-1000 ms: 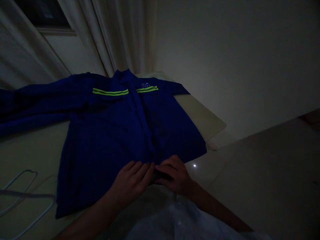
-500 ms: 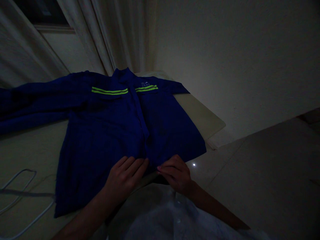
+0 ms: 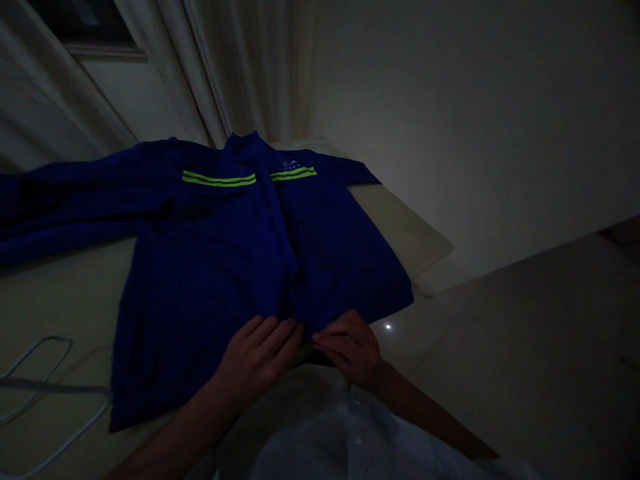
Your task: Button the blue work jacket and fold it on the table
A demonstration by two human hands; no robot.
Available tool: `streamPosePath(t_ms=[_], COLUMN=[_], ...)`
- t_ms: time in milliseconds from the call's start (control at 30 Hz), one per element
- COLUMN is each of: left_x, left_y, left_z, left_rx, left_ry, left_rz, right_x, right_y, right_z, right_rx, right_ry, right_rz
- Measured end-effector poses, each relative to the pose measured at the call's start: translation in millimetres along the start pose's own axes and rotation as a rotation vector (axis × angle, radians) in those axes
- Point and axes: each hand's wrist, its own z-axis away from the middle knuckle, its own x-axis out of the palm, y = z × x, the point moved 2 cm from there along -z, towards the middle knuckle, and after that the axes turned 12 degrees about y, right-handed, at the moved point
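Note:
A dark blue work jacket (image 3: 210, 260) lies spread front side up, its collar at the far end and its hem toward me. Yellow-green stripes cross the chest, and a small pale logo sits above the stripe on the right. My left hand (image 3: 265, 350) has its fingers curled over the hem just left of the front opening. Close beside it, my right hand (image 3: 350, 347) pinches the hem right of the opening. The fingertips of both hands are only a short gap apart. Dim light hides the edges held under the fingers.
The jacket lies on a pale table (image 3: 410, 227) whose far right corner shows. A white wire loop (image 3: 70, 440), perhaps a hanger, rests at the left. Behind stand a curtain (image 3: 250, 73) and a plain wall (image 3: 450, 120). Tiled floor (image 3: 490, 360) lies to the right.
My left hand has moved slightly to the right along the hem, nearer to my right hand. My right hand stays almost in place, still pinching the jacket.

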Motion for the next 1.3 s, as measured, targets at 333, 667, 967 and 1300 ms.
streamPosePath(t_ms=[333,667,967,1300], left_x=[-3.3,-6.4,-4.4,2.0], left_y=[5.8,7.9,6.4,22.5], left_z=[0.8,2.6,9.1,11.2], left_rx=[0.063,0.065,0.121,0.161], left_ry=[0.068,0.088,0.110,0.099], left_rz=[0.000,0.037,0.069,0.022], right_x=[6.3,-4.0,-1.2,-6.8], right_y=[-6.7,-2.2,-2.9,11.8], right_z=[-4.2,-14.2,-16.9,-59.7], right_rx=[0.092,0.209,0.241,0.065], right_ry=[-0.019,-0.121,-0.188,-0.616], right_rz=[0.071,-0.081,-0.096,-0.077])
